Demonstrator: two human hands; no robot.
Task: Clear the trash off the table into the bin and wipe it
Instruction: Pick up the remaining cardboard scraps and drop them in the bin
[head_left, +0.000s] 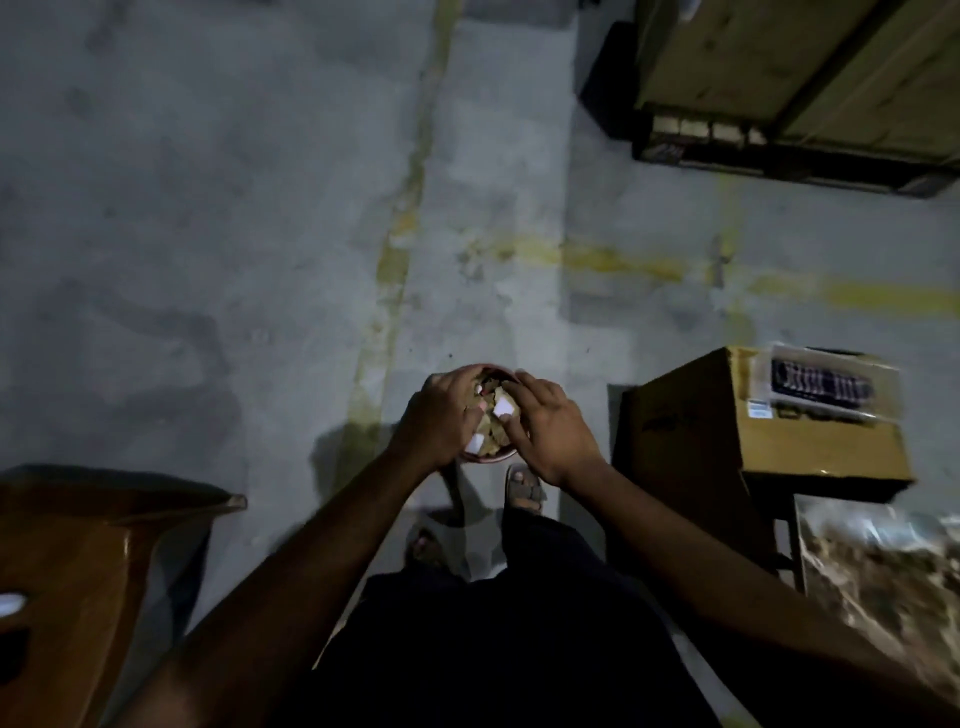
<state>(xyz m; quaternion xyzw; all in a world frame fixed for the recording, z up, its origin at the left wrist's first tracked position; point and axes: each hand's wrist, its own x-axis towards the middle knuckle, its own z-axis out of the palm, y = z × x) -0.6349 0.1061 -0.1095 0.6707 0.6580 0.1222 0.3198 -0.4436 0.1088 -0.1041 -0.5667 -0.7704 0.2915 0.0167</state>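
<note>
Fingers (470, 382) of left hand (441, 415) and right hand (545, 431) curling over paper scraps (496, 415), gripping them inside round reddish bowl (485, 457), mouth facing up, no long axis. Hovering above concrete floor (260, 208); cardboard box (769, 431) sitting at three o'clock.

Hands (441, 415) hide most of the bowl (488, 456)

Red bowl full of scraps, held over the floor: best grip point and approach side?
Take the red bowl by its rim or outer wall, from the two sides. It is round and heaped with paper and cardboard scraps, so a grip from above would hit loose trash. The left hand and right hand already flank it, fingers curled over the pile. Its underside is hidden.
</note>
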